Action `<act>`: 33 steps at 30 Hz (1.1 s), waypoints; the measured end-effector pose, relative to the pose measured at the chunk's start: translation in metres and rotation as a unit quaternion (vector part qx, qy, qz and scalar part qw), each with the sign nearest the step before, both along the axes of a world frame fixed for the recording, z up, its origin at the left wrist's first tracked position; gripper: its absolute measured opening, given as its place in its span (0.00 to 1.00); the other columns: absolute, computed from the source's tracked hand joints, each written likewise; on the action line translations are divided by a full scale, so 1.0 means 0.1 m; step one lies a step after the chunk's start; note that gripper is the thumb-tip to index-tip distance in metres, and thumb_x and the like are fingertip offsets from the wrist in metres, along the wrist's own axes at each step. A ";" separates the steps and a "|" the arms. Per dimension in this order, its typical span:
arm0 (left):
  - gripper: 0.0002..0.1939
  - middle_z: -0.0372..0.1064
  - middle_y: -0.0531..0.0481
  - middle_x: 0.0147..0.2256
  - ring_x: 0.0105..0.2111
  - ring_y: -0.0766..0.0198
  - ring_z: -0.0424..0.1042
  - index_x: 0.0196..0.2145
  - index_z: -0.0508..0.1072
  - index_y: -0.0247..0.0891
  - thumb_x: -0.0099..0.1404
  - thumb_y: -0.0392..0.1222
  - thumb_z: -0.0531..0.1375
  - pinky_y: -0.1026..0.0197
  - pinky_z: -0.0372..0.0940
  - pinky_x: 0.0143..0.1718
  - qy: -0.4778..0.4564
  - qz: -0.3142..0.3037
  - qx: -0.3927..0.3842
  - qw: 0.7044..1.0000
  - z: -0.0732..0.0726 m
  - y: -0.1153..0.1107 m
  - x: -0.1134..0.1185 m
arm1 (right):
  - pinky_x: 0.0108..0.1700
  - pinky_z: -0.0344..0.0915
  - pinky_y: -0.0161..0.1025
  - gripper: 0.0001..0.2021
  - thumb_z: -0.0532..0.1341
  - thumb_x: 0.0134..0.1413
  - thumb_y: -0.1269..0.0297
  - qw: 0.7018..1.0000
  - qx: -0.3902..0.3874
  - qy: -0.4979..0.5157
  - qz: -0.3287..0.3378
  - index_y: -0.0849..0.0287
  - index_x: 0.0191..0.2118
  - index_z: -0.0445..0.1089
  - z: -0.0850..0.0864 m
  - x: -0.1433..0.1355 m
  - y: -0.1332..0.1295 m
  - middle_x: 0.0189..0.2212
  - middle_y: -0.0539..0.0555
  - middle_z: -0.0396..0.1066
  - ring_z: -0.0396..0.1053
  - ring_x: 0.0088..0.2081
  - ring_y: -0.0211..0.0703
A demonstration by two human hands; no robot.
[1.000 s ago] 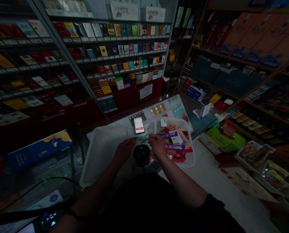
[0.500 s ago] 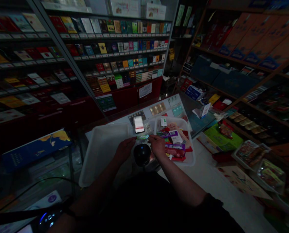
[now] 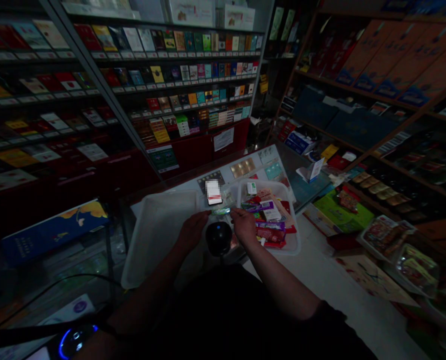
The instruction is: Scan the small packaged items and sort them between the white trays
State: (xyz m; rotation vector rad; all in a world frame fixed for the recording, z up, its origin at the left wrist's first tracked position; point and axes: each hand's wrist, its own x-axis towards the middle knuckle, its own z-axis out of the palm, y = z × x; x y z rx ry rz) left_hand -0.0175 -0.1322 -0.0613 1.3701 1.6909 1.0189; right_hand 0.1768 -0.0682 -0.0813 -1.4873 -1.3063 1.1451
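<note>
Between my two hands a small green, shiny, wrapped packet (image 3: 220,211) is stretched out level. The fingers of my left hand (image 3: 193,228) pinch its left end, and my right hand (image 3: 244,224) pinches its right end. Just below it stands a black scanner-like device (image 3: 218,239) with a small blue light on its rounded head. Behind the packet is a phone (image 3: 213,192) with a bright, blurred screen. A white bin (image 3: 297,247) holding several packaged snacks is by my right hand. Another white bin (image 3: 133,240), with nothing seen inside, lies left of my left hand.
Shelves of small boxes (image 3: 185,42) line the back wall. A blue flat box (image 3: 54,230) lies on the left counter. To the right are a green box (image 3: 343,210), clear tubs of packets (image 3: 418,267) and wooden shelves with orange boxes (image 3: 399,60). A cable (image 3: 76,275) crosses the left side.
The packet's face has turned slightly and catches more light. Both hands keep almost the same place. The blue light ring at lower left is brighter.
</note>
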 end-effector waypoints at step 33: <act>0.30 0.77 0.44 0.58 0.51 0.51 0.78 0.64 0.73 0.42 0.66 0.50 0.61 0.51 0.71 0.55 -0.074 -0.252 -0.071 0.962 0.08 -0.18 1.64 | 0.39 0.71 0.44 0.26 0.64 0.54 0.52 0.989 -0.062 -0.047 -0.124 0.62 0.53 0.80 0.12 1.70 -1.00 0.34 0.57 0.82 0.77 0.34 0.51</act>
